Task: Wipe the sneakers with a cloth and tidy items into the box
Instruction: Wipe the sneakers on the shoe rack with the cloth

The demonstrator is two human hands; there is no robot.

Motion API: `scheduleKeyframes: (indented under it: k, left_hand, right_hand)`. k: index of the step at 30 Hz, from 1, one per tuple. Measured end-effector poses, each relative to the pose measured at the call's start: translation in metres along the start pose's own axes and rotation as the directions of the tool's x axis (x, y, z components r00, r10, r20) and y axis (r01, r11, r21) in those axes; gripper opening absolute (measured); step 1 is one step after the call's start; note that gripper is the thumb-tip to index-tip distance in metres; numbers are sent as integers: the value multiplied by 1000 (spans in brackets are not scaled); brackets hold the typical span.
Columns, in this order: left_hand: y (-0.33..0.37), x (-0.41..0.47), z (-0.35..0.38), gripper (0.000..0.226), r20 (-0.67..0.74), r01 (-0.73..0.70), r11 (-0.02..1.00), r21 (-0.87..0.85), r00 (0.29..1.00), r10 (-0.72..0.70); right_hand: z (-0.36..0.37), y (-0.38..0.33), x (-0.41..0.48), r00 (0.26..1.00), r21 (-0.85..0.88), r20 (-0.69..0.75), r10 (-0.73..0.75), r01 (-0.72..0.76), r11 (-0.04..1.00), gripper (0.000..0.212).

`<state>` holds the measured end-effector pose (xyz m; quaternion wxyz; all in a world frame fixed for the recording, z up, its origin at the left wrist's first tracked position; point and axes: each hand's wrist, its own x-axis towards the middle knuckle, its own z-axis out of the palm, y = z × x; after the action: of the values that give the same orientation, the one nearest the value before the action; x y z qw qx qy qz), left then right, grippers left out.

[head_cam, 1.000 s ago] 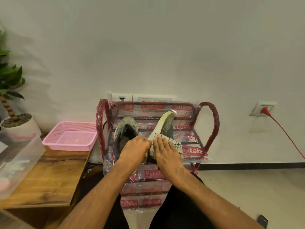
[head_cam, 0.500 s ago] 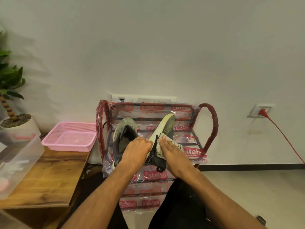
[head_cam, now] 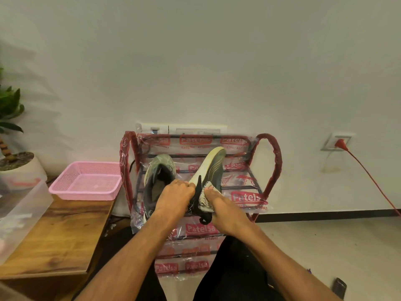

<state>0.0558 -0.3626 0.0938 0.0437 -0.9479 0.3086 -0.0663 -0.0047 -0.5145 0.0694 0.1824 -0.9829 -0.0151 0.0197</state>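
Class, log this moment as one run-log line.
step: wipe sneaker | left hand: grips tilted sneaker | right hand: holds cloth against its side | other sneaker: on rack

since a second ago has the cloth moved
Yes: the cloth has drawn back toward the person, away from the Patels rack label, under the right hand.
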Motion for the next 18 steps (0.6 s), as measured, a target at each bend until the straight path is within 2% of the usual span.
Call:
scheduleKeyframes:
  k: [6, 11, 14, 18]
  left_hand:
    - [2, 0, -1, 46, -6, -8, 1000, 3, 1000, 8]
    - [-2, 1, 0, 55, 3, -35, 994, 104, 999, 35]
    - [-7, 2, 9, 65, -25, -86, 980, 179, 995, 92]
    - [-3, 4, 19, 72, -59, -135, 959, 248, 986, 154]
  right_hand:
    - [-9, 8, 16, 997, -106, 15, 80, -78, 991, 73]
    - [-39, 32, 32, 968, 53, 34, 249, -251, 967, 46]
    - [-46, 45, 31, 952, 158, -8, 305, -300, 941, 44]
    - [-45, 45, 25, 958, 253, -47, 282, -262, 931, 44]
